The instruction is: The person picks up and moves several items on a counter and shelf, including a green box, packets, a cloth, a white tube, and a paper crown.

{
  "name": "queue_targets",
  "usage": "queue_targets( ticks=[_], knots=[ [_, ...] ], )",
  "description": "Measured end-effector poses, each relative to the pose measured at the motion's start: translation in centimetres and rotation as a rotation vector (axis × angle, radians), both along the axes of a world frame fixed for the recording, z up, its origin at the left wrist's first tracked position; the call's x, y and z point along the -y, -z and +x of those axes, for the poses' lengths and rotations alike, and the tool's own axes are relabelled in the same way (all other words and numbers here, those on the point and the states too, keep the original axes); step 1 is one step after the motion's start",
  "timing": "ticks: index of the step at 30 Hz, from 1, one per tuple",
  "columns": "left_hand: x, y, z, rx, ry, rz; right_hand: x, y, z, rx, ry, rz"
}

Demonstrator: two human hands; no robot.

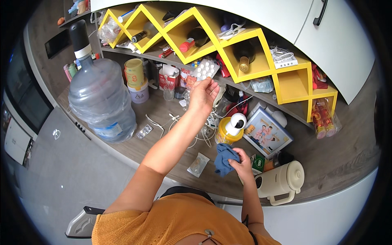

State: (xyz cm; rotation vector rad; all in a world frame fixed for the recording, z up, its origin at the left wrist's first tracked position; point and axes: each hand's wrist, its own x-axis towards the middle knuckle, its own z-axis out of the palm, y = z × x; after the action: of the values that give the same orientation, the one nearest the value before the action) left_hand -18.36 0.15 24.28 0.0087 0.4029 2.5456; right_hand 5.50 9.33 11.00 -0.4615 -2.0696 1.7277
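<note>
My left arm reaches far over the counter, and my left hand (pixel 203 96) pinches a blister pack (pixel 205 70) of round white pills, held up just below the yellow shelf. Closer to me, my right hand (pixel 242 164) grips a crumpled blue cloth (pixel 226 158) above the counter. Just beyond the cloth is a white camera (pixel 235 124) with a round black front, on a yellow tub (pixel 225 131). Another blister pack (pixel 144 131) lies near the water bottle, and a small clear packet (pixel 198 164) lies left of the cloth.
A large water bottle (pixel 102 96) with a black-topped pump stands left. A zigzag yellow shelf (pixel 295 83) holds bottles along the back. White cables (pixel 208 130) tangle mid-counter. To the right are a framed photo (pixel 267 132) and a cream kettle (pixel 277 183); cans (pixel 134 73) stand behind.
</note>
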Motion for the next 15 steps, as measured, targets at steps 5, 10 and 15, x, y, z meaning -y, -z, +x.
queue_targets(
  ticks=[5, 10, 15],
  knots=[
    [-0.7, 0.0, 0.0, -0.053, -0.036, -0.031, -0.5, 0.4, 0.4, -0.010, -0.001, -0.001],
    [-1.7, -1.4, -1.9, -0.028, -0.034, -0.033, -1.0, 0.9, 0.8, -0.001, -0.012, 0.008],
    [-2.7, -1.9, -4.0, 0.010, -0.100, -0.171, -1.2, 0.9, 1.2, -0.005, -0.007, -0.018]
  ],
)
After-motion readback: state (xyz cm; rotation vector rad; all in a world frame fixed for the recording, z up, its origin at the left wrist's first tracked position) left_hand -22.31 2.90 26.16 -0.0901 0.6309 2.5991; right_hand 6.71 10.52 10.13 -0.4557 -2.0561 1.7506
